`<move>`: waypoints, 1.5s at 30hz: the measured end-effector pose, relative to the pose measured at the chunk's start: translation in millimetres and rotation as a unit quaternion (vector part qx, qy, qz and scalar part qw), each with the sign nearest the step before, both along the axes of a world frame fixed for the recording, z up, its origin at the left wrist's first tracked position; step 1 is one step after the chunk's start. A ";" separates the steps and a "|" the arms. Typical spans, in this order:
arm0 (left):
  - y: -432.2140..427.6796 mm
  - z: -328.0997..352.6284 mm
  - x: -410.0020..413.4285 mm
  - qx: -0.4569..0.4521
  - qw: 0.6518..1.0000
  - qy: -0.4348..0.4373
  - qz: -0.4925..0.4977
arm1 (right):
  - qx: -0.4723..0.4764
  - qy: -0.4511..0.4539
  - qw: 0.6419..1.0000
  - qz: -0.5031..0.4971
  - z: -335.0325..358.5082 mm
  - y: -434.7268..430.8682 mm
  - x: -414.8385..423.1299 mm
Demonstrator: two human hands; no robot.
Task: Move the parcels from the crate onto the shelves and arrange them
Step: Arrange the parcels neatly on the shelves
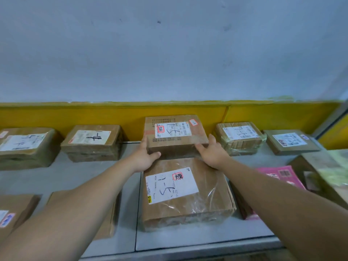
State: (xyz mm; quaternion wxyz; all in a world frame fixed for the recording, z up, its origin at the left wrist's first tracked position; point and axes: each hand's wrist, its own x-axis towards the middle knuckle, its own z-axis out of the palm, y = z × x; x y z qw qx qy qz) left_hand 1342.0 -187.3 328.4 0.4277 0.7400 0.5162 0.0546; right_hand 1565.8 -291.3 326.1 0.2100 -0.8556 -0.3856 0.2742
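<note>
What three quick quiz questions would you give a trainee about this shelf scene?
1. True or false: the left hand and right hand both hold the middle back-row parcel.
2. The packet right of the big front parcel is: A green, B pink, C black?
3. Fill in: the board behind the shelf is ____.
Key: 1 true; 2 B; 3 yellow.

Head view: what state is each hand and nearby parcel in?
Centre parcel: label up, back row, held at both near corners.
Left hand: grips its left near corner.
Right hand: grips its right near corner.
Front parcel: lies flat, label up, film-wrapped.
Pink parcel: flat, partly hidden.
</note>
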 end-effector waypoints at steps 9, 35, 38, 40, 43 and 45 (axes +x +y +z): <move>-75.2 -24.7 -30.9 0.010 1.000 -0.014 -0.019 | -0.005 -0.012 0.998 0.064 -9.3 -61.0 -14.8; -117.7 11.2 -135.7 0.089 0.986 0.143 -0.019 | -0.011 -0.147 0.978 0.146 47.9 -81.2 -98.3; -102.3 11.9 -202.2 0.104 0.974 0.195 -0.042 | 0.001 -0.154 0.967 0.202 50.5 -50.3 -157.1; -89.9 7.9 -246.8 0.102 0.969 0.221 -0.042 | 0.002 -0.161 0.960 0.230 44.4 -31.1 -201.7; -71.2 -5.0 -302.1 0.083 0.972 0.218 -0.034 | -0.001 -0.141 0.960 0.240 27.6 -7.7 -261.4; -61.8 -14.4 -328.8 0.071 0.975 0.209 -0.030 | -0.016 -0.125 0.960 0.249 13.7 2.7 -290.8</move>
